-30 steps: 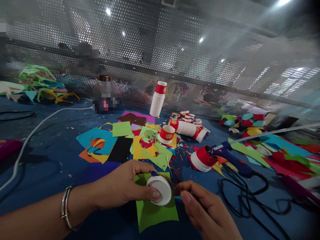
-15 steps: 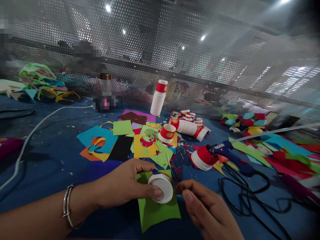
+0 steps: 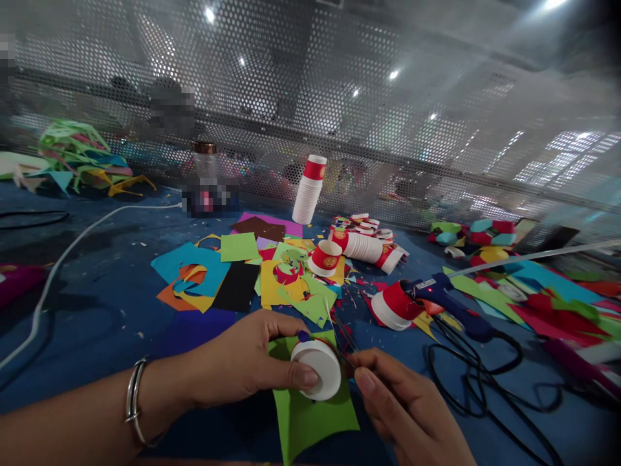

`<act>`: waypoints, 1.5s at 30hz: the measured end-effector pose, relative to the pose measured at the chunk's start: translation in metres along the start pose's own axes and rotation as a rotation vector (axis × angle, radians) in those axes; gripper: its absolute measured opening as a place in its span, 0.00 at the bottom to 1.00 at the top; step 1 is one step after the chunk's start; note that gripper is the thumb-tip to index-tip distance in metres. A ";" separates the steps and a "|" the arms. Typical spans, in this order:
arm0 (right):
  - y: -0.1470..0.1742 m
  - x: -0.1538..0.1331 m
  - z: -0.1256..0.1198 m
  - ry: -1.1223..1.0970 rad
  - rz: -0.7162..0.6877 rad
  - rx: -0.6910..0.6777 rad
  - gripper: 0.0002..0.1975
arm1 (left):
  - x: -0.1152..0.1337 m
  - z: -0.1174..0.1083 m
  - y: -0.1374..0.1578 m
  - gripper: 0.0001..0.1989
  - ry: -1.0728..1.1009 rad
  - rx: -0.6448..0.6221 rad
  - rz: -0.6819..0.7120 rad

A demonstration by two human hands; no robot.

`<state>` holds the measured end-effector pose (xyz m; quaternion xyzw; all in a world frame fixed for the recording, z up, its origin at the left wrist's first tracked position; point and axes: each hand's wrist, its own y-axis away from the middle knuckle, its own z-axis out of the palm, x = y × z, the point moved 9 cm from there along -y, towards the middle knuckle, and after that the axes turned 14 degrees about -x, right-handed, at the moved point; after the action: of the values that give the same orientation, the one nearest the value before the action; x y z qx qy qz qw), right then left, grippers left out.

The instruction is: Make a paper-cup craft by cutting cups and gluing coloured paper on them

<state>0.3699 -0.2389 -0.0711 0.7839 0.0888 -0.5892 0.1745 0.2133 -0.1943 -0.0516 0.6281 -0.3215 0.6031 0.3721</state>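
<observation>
My left hand is closed on the cut-off base of a paper cup, its thumb pressed on the white round face. A green paper sheet with curved edges is held beneath the base. A small dark-blue piece shows by the left fingertips. My right hand pinches a slim metal tool whose two thin prongs point up and away, close to the base's right edge. Whether it is tweezers or narrow scissors I cannot make out; the fingers cover its lower part.
Cut paper sheets and scraps lie ahead. Behind them stand a cup stack and a single cup; another cup stack lies sideways. At right a blue glue gun rests in a cup, its black cable looped nearby.
My left hand has shifted slightly right and down with the cup base and green paper, bringing the base closer to my right hand. My right hand has barely moved.
</observation>
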 end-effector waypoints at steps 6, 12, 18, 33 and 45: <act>0.000 0.001 -0.006 0.063 0.010 0.019 0.19 | -0.006 -0.005 0.002 0.15 0.063 0.022 -0.045; 0.005 0.003 -0.007 0.100 0.003 0.011 0.20 | -0.006 -0.014 0.006 0.14 -0.006 0.097 -0.087; 0.002 0.003 -0.004 0.147 0.015 -0.022 0.21 | -0.007 -0.010 0.002 0.13 -0.050 0.062 -0.101; -0.002 -0.005 -0.015 0.370 -0.032 -0.056 0.18 | -0.011 -0.020 -0.001 0.23 -0.179 0.100 -0.116; -0.002 0.004 -0.051 0.735 0.006 0.263 0.18 | -0.012 -0.038 0.003 0.32 -0.091 0.312 -0.121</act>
<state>0.4154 -0.2177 -0.0628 0.9586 0.0671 -0.2752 0.0308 0.1901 -0.1641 -0.0636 0.7229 -0.2021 0.5932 0.2909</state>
